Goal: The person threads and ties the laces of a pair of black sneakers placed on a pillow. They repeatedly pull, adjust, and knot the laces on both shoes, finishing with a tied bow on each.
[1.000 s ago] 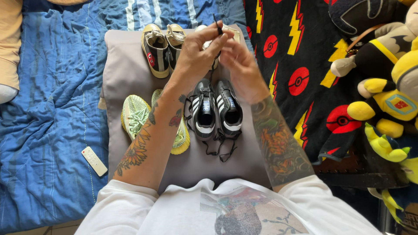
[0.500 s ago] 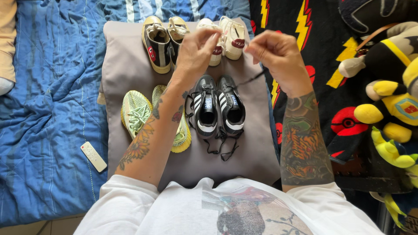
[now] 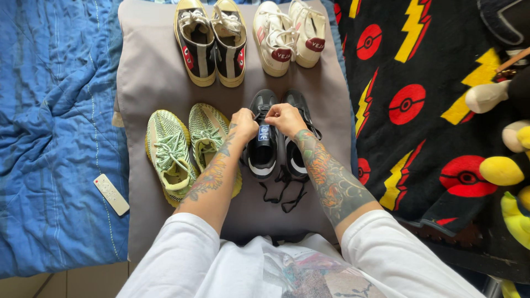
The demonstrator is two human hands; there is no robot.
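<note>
Left hand: the left hand (image 3: pixel 244 122) has its fingers pinched shut on the lacing of the black sneakers (image 3: pixel 274 138).
Right hand: the right hand (image 3: pixel 284 117) is closed on the same lacing, just beside the left.
Black sneakers: near the front edge of the grey pillow (image 3: pixel 143 72), loose laces trailing toward the person.
Neighbours: green knit sneakers (image 3: pixel 187 146) to their left; black high-tops (image 3: pixel 211 38) and white sneakers (image 3: pixel 290 33) along the far edge.
Off the pillow: a white remote (image 3: pixel 111 194) on the blue blanket (image 3: pixel 49 110).

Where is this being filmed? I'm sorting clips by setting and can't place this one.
Most likely a bedroom, on a bed. A rumpled blue quilt lies beside a grey pillow with shoes lined up on it, and plush toys sit on a patterned black blanket. Both hands work at the black sneakers.
</note>
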